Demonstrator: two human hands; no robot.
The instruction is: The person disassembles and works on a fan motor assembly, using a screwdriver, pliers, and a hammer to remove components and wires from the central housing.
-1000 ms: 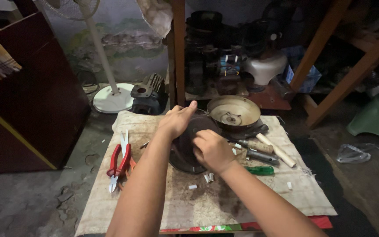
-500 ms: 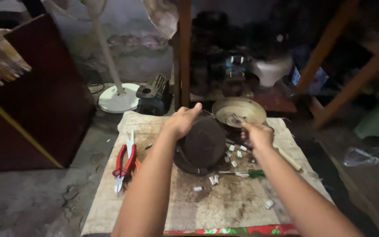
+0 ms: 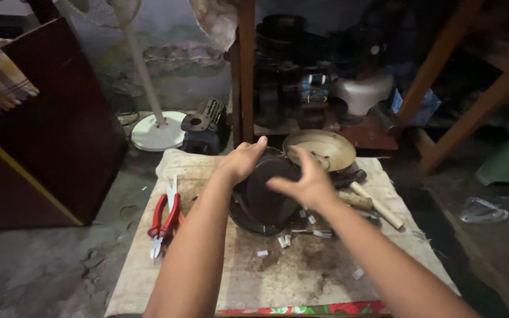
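A dark round metal housing lies in the middle of a cloth-covered table. My left hand grips its upper left rim. My right hand hovers over its right side with fingers spread, touching or just above it; I cannot tell which. A brass-coloured round dish sits just behind the housing.
Red-handled pliers lie at the table's left edge. Wooden-handled tools and small white scraps lie to the right. A fan base and a dark engine part stand on the floor behind. A dark cabinet is at left.
My right hand went from the housing to the right near the dish, then came back over the housing's right side. My left hand stayed on the rim.
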